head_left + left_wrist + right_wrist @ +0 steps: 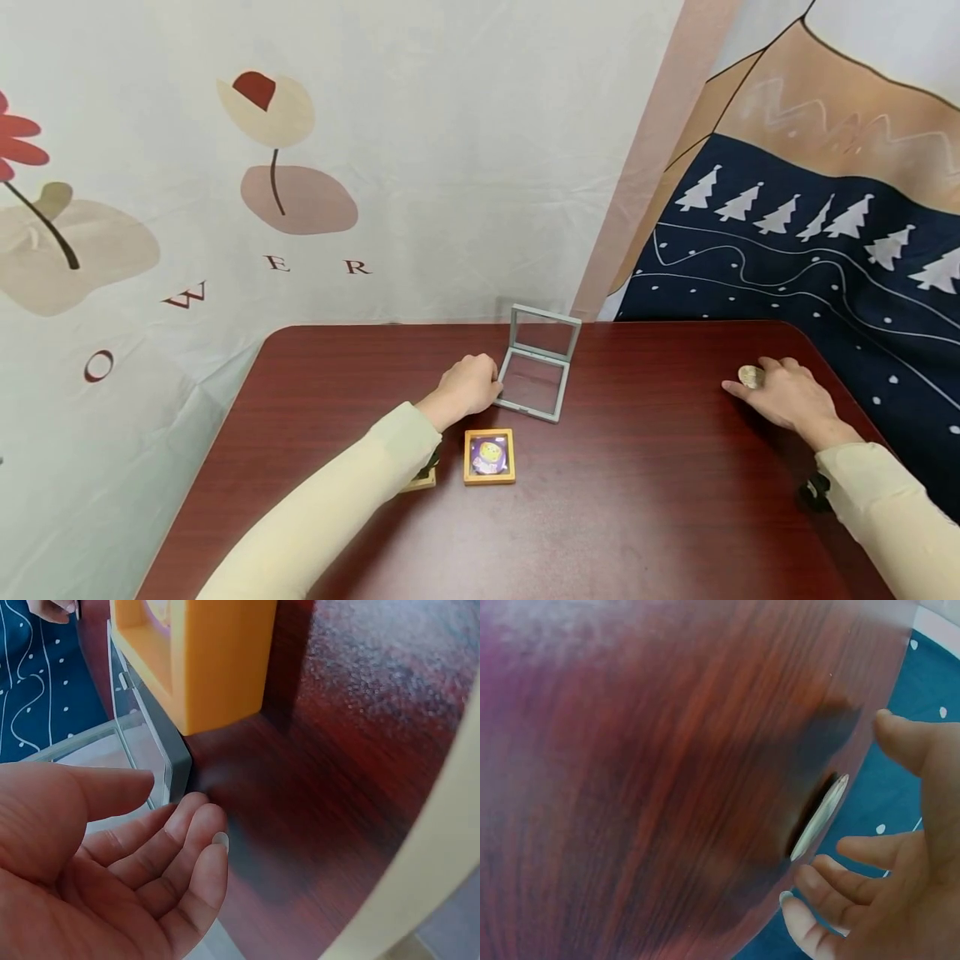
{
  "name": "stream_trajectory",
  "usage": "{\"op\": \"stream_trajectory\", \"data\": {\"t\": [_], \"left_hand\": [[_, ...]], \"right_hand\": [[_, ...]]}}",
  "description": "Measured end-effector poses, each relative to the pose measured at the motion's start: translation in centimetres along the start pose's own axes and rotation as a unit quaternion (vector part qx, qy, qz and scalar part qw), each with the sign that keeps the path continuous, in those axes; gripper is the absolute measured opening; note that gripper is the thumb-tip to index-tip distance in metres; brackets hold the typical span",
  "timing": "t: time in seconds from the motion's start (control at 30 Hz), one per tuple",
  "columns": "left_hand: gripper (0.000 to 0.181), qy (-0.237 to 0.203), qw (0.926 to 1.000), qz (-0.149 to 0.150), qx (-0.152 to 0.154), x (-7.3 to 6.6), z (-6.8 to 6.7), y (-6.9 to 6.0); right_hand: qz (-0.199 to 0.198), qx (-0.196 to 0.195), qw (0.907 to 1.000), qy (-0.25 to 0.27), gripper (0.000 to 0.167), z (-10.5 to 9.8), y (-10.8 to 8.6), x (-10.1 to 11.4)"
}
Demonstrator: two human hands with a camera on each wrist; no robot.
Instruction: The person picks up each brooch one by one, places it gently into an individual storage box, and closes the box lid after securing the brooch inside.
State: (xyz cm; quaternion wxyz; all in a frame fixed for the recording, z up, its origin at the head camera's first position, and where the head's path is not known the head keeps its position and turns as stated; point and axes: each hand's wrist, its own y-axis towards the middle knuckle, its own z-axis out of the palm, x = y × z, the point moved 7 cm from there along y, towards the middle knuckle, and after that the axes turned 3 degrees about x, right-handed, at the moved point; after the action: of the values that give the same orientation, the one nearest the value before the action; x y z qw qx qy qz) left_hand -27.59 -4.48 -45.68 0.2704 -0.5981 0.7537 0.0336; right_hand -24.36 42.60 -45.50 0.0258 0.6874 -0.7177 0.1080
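An unfolded grey display frame [561,392] with clear panes stands near the table's back edge, one half flat and the other raised. My left hand [468,384] is at its left edge; in the left wrist view the thumb and loosely curled fingers [214,874] lie beside the frame's corner [180,769], with a gap between them. At the far right, my right hand [791,393] spreads beside a gold-coloured coin [751,377]. The right wrist view shows this coin [821,817] on the table, apart from the relaxed fingers [832,892].
A small yellow frame [489,479] with a purple picture lies in front of the grey one. Another yellowish frame [422,482] is partly hidden under my left sleeve. The red-brown table [637,500] ends close to my right hand; printed cloths [450,167] hang behind.
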Motion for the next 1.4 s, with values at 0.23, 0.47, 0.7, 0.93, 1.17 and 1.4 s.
{"op": "stream_trajectory", "data": {"t": [0.23, 0.47, 0.7, 0.93, 1.17, 1.4], "left_hand": [[0.034, 0.009, 0.9999, 0.013, 0.004, -0.2, 0.0, -0.2], [0.042, 0.014, 0.9998, 0.003, 0.012, -0.3, -0.1, -0.4], [0.042, 0.018, 0.9997, 0.007, 0.015, -0.6, 0.1, -0.3], [0.047, 0.014, 0.9995, 0.018, 0.020, -1.1, 0.5, -0.4], [0.045, 0.013, 0.9990, 0.031, 0.028, -1.7, 0.9, -0.4], [0.041, 0.009, 0.9985, 0.043, 0.033, -2.3, 1.2, -0.5]], "right_hand": [[0.006, 0.028, 0.9995, 0.013, 0.087, 0.1, 0.2, -0.8], [-0.005, 0.030, 0.9988, 0.039, 0.074, 0.1, 0.5, -1.2], [-0.007, 0.030, 0.9984, 0.048, 0.062, 0.0, 0.7, -1.6], [-0.002, -0.007, 0.9985, 0.054, 0.062, -0.3, 0.4, -1.4], [-0.007, -0.056, 0.9956, 0.074, 0.063, -0.9, -0.1, -1.1], [-0.015, -0.079, 0.9923, 0.094, 0.064, -1.4, -0.5, 0.3]]}}
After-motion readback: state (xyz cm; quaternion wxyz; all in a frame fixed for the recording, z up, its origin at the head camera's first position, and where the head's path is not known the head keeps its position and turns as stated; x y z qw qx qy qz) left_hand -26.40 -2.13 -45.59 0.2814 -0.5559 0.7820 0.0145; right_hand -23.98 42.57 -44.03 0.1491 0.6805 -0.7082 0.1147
